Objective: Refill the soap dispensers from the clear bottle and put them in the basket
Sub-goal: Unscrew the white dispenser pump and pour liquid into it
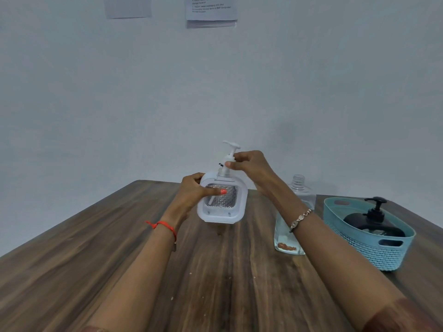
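Observation:
A white square soap dispenser (224, 207) with a clear ribbed window is held above the wooden table (96, 248), tilted toward me. My left hand (194, 192) grips its left side, thumb across the window. My right hand (249, 164) pinches the white pump (229, 149) at its collar. The clear bottle (291, 226) stands uncapped on the table to the right, partly behind my right forearm, with clear liquid in it. A black soap dispenser (374, 224) sits in the teal basket (374, 250) at the far right.
A plain grey wall with two paper notices (211, 8) rises behind the table. The table's far edge runs just behind the dispenser. A few crumbs lie on the wood near me.

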A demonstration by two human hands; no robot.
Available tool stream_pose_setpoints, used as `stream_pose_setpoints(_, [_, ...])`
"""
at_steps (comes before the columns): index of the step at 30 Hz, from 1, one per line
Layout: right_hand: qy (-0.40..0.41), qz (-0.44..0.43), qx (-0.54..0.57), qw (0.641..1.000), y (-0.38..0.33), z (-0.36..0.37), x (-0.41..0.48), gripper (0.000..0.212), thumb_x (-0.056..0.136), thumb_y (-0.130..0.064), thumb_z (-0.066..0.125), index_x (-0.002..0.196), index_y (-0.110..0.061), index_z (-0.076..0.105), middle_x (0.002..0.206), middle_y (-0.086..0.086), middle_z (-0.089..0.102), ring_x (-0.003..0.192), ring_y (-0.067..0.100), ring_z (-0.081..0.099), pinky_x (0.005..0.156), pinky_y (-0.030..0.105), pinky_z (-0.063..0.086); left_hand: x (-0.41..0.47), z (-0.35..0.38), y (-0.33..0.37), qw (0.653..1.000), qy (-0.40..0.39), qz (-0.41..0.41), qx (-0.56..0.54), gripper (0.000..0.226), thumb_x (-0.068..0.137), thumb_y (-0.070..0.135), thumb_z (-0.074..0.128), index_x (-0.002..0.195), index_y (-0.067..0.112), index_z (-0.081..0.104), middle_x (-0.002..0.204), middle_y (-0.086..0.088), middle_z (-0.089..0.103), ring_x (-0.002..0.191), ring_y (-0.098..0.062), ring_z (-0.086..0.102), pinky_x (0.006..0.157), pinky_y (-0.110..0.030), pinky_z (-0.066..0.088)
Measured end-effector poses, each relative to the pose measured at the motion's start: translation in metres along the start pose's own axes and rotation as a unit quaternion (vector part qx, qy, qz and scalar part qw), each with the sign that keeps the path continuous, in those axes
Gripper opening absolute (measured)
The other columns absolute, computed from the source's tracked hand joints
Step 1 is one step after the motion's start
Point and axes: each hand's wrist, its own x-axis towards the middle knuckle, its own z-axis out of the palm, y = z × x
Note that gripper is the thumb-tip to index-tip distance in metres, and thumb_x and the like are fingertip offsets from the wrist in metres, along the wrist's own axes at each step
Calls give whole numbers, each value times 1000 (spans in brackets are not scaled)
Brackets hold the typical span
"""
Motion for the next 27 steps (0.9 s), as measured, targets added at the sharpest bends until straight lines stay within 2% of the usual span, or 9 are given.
stream_pose_setpoints(4, [22,5,44,999,-6,-7,0,28,81,-7,68,107,4,66,95,4,64,74,-4,54,63,14,36,-3,-3,-4,1000,-3,-6,9,30,59,5,85,81,17,67,83,-1,70,69,-10,65,60,-19,53])
stream_pose_setpoints(8, [66,-1,88,994,-5,-11,2,29,76,-10,73,100,4,67,91,5,64,75,-1,55,65,16,39,-2,-4,-6,1000,-6,-4,18,32,59,6,85,83,17,66,84,-1,70,74,-14,65,63,-21,54])
stream_pose_setpoints(10, [95,-16,99,990,-3,-10,3,30,73,-10,76,98,5,67,86,5,65,72,1,57,61,7,43,-1,-5,-8,1000,-2,-5,27,35,58,8,86,85,17,66,88,-3,70,79,-18,66,68,-26,55])
stream_pose_setpoints(12, [118,-36,102,987,-2,-9,3,30,71,-10,78,94,6,68,83,6,66,70,4,58,57,-1,41,0,-7,-12,999,7,-9,34,38,56,9,87,86,16,66,90,-4,70,81,-20,67,70,-29,55])
stream_pose_setpoints(16, [162,-68,99,979,0,-11,2,23,69,-14,80,84,-5,65,74,-1,62,67,6,56,61,4,44,-1,-16,-25,998,42,-34,29,48,53,12,89,96,8,67,90,-6,72,79,-20,68,64,-27,54])
stream_pose_setpoints(19, [178,-120,75,974,4,-11,-5,26,69,-13,80,90,-6,66,76,-2,60,69,8,51,63,6,42,-2,-22,-36,996,80,-49,4,39,55,9,89,88,12,69,88,-7,72,84,-25,69,73,-35,57])
stream_pose_setpoints(21, [155,-150,27,976,15,-8,-13,30,68,-14,81,93,-11,66,81,-2,61,73,9,51,64,10,41,-3,-25,-40,992,109,-57,-19,33,58,7,87,83,15,67,88,-9,72,85,-28,69,80,-41,57])
stream_pose_setpoints(24, [64,-161,-110,979,51,2,-32,35,67,-14,81,97,-19,64,87,-1,62,74,7,50,64,16,37,-2,-29,-44,987,138,-56,-50,29,60,5,86,81,14,68,90,-13,72,87,-32,69,82,-45,57])
stream_pose_setpoints(27, [-64,-210,-277,935,105,10,-51,25,75,-12,72,99,-10,65,95,7,64,83,13,54,74,19,38,0,-29,-46,984,158,-51,-64,30,60,7,86,84,11,69,93,-15,72,90,-33,69,82,-46,57])
